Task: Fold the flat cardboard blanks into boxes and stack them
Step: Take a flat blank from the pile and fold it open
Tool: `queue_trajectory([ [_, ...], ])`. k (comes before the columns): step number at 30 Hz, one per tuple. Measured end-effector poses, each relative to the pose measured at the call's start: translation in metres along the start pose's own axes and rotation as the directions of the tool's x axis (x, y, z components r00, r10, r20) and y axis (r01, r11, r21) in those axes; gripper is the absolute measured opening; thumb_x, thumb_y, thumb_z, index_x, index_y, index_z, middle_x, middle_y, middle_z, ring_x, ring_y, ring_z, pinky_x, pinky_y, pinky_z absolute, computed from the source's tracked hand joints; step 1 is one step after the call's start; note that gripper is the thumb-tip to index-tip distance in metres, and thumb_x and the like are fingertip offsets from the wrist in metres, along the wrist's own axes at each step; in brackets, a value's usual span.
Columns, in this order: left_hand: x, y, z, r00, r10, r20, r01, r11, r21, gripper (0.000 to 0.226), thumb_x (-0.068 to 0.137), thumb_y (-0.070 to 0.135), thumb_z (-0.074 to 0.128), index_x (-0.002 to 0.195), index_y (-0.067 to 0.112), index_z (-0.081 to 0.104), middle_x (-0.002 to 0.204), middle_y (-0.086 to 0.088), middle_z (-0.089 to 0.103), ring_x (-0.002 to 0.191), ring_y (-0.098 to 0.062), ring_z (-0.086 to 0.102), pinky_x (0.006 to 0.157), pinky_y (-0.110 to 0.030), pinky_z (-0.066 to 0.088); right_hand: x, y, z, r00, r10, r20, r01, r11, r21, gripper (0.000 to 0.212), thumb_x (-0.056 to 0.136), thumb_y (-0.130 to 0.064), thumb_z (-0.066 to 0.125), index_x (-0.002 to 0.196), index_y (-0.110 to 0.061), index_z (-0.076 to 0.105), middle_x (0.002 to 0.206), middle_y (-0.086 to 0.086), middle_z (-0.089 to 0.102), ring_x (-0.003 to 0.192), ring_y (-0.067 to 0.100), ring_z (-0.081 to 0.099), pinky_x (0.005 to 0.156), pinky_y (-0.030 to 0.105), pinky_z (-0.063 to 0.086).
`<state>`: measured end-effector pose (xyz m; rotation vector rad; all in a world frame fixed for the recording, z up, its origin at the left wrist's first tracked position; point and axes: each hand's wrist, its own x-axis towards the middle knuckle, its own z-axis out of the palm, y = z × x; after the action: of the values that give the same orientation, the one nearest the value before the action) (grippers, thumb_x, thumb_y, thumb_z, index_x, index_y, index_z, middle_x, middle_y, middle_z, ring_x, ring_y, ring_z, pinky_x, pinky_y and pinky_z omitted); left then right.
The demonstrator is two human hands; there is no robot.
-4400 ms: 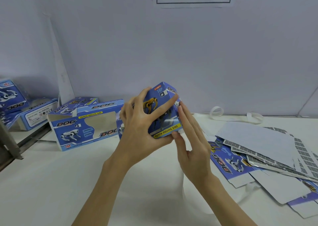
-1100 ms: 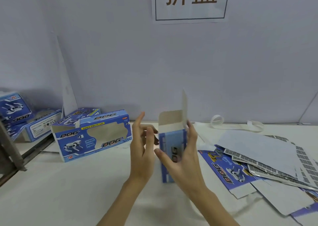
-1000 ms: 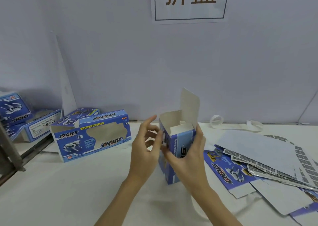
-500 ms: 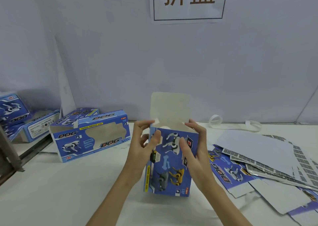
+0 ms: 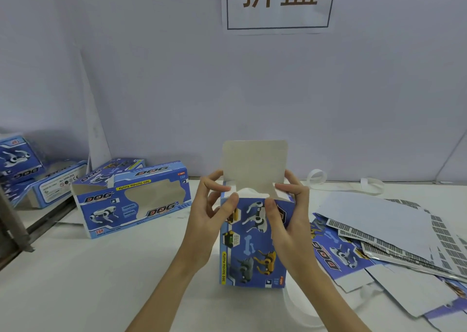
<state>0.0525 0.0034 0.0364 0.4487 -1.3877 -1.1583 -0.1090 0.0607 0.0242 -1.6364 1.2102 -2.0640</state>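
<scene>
A blue toy-dog box (image 5: pixel 250 245) stands upright on the white table (image 5: pixel 75 288) in front of me, its top open and the grey lid flap (image 5: pixel 255 165) pointing up. My left hand (image 5: pixel 209 218) grips the box's upper left corner, thumb on the front panel and fingers on the small left side flap. My right hand (image 5: pixel 288 218) grips the upper right corner the same way, fingers on the right side flap. A pile of flat blanks (image 5: pixel 389 243) lies to the right.
A folded box with a window (image 5: pixel 134 202) lies on its side at the left, with more folded boxes (image 5: pixel 38 177) behind it by the wall. A metal bar (image 5: pixel 15 230) crosses the left edge. White strapping loops (image 5: pixel 316 177) lie at the back.
The box was turned from its narrow side to its wide printed face toward me, standing on the table. Both hands moved to the top corners, and the side flaps now fold inward.
</scene>
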Motion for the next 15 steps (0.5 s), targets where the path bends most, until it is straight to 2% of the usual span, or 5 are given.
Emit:
queue_trajectory([
  [3,0.0,0.0,-0.004,0.999,-0.044,0.003,0.045,0.998,-0.045,0.031,0.084,0.054,0.078,0.095,0.03,0.061,0.151,0.014,0.054,0.14,-0.024,0.055,0.094,-0.05,0.056,0.0,0.004,0.0,0.994,0.071,0.079,-0.067,0.997,-0.048,0.031,0.104,-0.048,0.056,0.125,-0.029,0.043,0.162,-0.015,0.032,0.126,0.051,0.058,0.091,0.063,0.056],
  [6,0.001,0.006,0.003,0.997,-0.02,-0.075,0.022,0.999,0.025,0.04,0.079,0.063,0.08,0.086,0.029,0.06,0.142,0.019,0.06,0.13,-0.01,0.062,0.085,-0.035,0.061,-0.002,0.004,0.002,0.999,0.011,0.048,-0.006,0.993,-0.115,0.033,0.1,-0.05,0.057,0.121,-0.027,0.045,0.15,-0.007,0.042,0.134,0.036,0.054,0.1,0.061,0.051],
  [10,0.0,0.007,0.014,0.993,0.039,-0.116,-0.026,0.993,0.111,0.04,0.084,0.049,0.079,0.091,0.017,0.055,0.126,0.034,0.063,0.114,0.006,0.067,0.065,-0.021,0.06,0.0,0.007,-0.001,0.997,-0.077,0.007,0.078,0.992,-0.096,0.028,0.101,-0.044,0.059,0.116,-0.023,0.049,0.137,-0.014,0.051,0.128,0.015,0.057,0.095,0.023,0.051],
  [13,-0.001,0.007,0.015,0.993,0.058,-0.102,-0.051,0.996,0.068,0.04,0.088,0.041,0.081,0.09,0.015,0.052,0.122,0.027,0.068,0.111,-0.002,0.071,0.065,-0.023,0.06,-0.002,0.006,0.002,0.993,-0.116,-0.023,0.115,0.993,-0.039,0.037,0.103,-0.045,0.06,0.126,-0.02,0.045,0.135,-0.016,0.051,0.127,0.015,0.059,0.094,0.023,0.054],
  [15,0.0,0.008,0.015,0.993,0.058,-0.1,-0.052,0.997,0.066,0.039,0.083,0.046,0.081,0.09,0.021,0.051,0.116,0.015,0.07,0.104,-0.012,0.074,0.061,-0.025,0.059,-0.005,0.007,0.005,0.989,-0.141,-0.037,0.141,0.99,-0.009,0.05,0.102,-0.032,0.064,0.143,-0.013,0.04,0.142,-0.02,0.049,0.13,0.012,0.058,0.1,0.014,0.047],
])
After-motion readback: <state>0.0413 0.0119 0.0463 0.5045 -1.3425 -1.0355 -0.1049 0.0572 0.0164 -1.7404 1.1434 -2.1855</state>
